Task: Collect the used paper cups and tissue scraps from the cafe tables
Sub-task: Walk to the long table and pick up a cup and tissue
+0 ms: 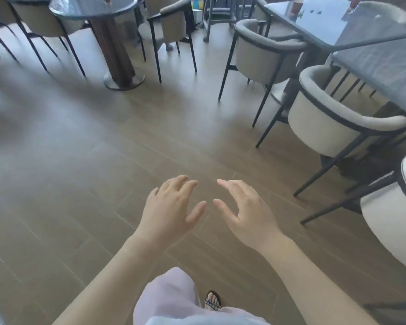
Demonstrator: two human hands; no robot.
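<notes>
Hovering side by side above the wood-look floor (80,148), a person's left hand (171,207) and right hand (246,214) are empty, fingers loosely spread, while a blurred reddish paper cup (297,8) stands on the dark table (326,26) well beyond them, behind pale chairs (326,123).

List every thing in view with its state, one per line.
left hand: open, fingers spread, holding nothing
right hand: open, fingers relaxed, holding nothing
red cup: seems upright on the rectangular table, not yet collected
round table: red item at its far edge, cropped, unidentifiable
chairs: drawn up to the tables, nobody in them
</notes>
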